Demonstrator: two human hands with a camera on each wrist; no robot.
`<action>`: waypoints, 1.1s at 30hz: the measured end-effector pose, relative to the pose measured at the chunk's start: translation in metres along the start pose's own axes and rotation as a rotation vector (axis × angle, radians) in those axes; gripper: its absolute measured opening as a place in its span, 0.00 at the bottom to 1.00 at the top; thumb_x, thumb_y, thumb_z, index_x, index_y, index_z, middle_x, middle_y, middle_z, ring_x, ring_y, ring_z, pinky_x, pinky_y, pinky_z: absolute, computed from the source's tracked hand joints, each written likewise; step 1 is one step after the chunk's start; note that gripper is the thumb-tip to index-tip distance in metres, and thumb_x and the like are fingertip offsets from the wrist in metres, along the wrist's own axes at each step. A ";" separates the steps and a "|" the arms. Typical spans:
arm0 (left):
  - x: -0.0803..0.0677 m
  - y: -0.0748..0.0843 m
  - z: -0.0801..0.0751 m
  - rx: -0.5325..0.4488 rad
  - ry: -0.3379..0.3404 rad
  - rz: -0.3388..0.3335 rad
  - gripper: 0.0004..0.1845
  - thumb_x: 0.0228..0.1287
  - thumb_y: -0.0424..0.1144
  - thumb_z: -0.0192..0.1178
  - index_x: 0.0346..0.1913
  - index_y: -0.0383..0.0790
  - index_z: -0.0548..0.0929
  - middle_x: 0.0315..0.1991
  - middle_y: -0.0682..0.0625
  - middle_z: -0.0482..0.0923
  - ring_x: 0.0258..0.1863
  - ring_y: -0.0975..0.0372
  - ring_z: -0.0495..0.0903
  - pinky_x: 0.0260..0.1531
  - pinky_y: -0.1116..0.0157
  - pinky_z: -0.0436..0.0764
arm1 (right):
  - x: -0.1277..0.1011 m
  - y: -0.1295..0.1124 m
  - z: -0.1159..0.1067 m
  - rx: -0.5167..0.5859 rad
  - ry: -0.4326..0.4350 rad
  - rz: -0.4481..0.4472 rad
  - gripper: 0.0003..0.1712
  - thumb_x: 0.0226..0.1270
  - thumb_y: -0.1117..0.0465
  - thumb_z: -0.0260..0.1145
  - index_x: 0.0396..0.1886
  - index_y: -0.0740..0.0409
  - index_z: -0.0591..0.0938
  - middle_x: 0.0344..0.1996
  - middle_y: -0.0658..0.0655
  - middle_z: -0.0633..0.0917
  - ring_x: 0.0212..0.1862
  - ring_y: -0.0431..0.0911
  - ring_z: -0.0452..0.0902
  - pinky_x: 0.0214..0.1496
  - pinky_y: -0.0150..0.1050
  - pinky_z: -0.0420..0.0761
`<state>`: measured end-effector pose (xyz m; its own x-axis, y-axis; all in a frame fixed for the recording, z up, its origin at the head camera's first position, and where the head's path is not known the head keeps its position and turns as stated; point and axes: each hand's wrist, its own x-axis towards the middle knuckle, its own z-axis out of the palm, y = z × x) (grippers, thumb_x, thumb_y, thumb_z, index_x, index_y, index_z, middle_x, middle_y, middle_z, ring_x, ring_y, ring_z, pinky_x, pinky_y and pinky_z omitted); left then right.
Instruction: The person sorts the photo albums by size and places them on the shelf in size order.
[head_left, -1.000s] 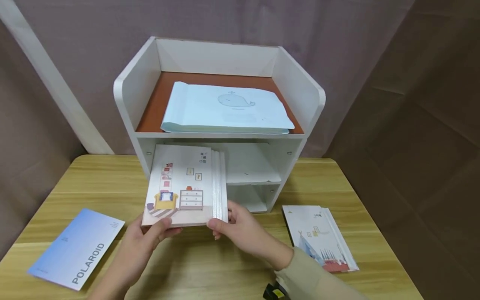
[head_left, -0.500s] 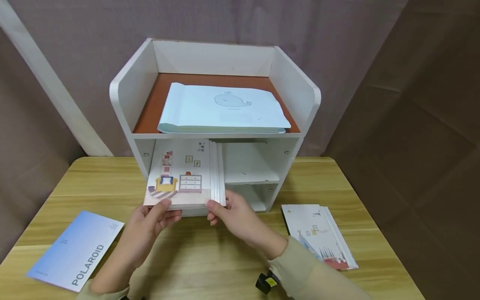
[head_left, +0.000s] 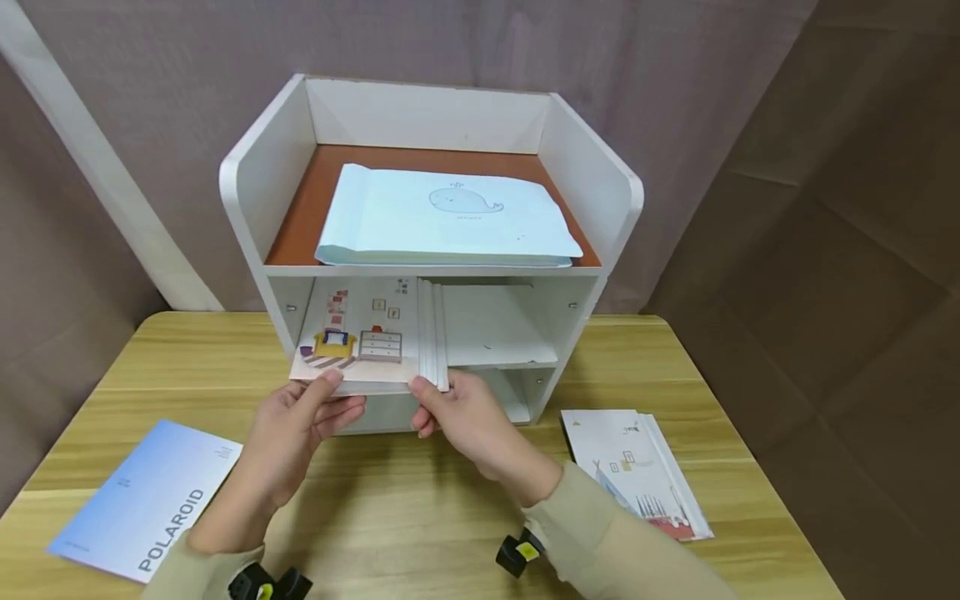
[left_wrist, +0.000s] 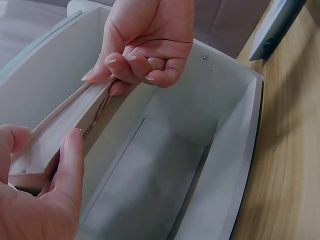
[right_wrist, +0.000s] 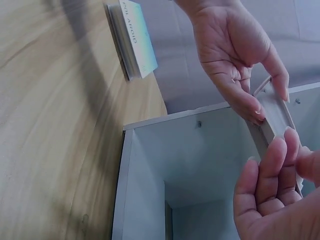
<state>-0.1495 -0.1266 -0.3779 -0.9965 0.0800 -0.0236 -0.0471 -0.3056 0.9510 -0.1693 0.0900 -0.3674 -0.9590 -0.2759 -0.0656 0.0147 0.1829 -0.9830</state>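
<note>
A stack of thin booklets (head_left: pixel 360 342), its cover drawn with a yellow armchair and a dresser, lies flat with its far end inside the middle shelf of a white shelf unit (head_left: pixel 255 183). My left hand (head_left: pixel 333 396) pinches the stack's near left edge, thumb on top. My right hand (head_left: pixel 423 404) pinches the near right corner. In the left wrist view the left hand (left_wrist: pixel 45 195) and the right hand (left_wrist: pixel 140 65) grip the stack's edge (left_wrist: pixel 65 125). The right wrist view shows the right hand (right_wrist: pixel 277 190), the left hand (right_wrist: pixel 240 75) and the stack's edge (right_wrist: pixel 274 117) between them.
A pale blue booklet with a whale (head_left: pixel 450 217) lies on the unit's brown top tray. A blue POLAROID booklet (head_left: pixel 142 500) lies on the wooden table (head_left: pixel 420 517) at the left, another illustrated stack (head_left: pixel 633 467) at the right. Brown curtains hang behind.
Both hands have pushed the illustrated stack away from me and deeper into the middle shelf; more of the cover is hidden under the top tray.
</note>
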 end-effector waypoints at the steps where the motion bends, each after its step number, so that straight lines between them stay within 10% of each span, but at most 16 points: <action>1: 0.001 0.000 0.000 -0.005 0.002 -0.006 0.32 0.71 0.49 0.56 0.63 0.25 0.62 0.48 0.40 0.80 0.44 0.55 0.84 0.49 0.58 0.79 | 0.001 0.000 0.001 -0.003 0.010 0.006 0.19 0.71 0.47 0.60 0.42 0.61 0.80 0.23 0.59 0.84 0.26 0.50 0.81 0.37 0.46 0.84; 18: 0.010 0.004 0.003 0.075 0.060 -0.083 0.37 0.68 0.58 0.55 0.52 0.19 0.70 0.36 0.42 0.84 0.37 0.56 0.86 0.43 0.60 0.83 | 0.007 0.005 0.023 0.237 0.247 0.060 0.25 0.64 0.43 0.66 0.38 0.63 0.83 0.16 0.53 0.79 0.19 0.41 0.74 0.26 0.34 0.81; 33: -0.011 -0.019 0.019 0.184 -0.030 -0.048 0.31 0.69 0.47 0.59 0.64 0.29 0.61 0.58 0.37 0.66 0.57 0.49 0.71 0.51 0.59 0.80 | -0.021 0.029 -0.034 -0.030 0.152 0.002 0.28 0.63 0.46 0.69 0.53 0.60 0.75 0.41 0.57 0.82 0.42 0.48 0.78 0.47 0.44 0.81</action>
<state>-0.1361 -0.1035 -0.3895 -0.9908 0.1194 -0.0635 -0.0782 -0.1227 0.9894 -0.1582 0.1328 -0.3888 -0.9907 -0.1303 -0.0386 0.0102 0.2117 -0.9773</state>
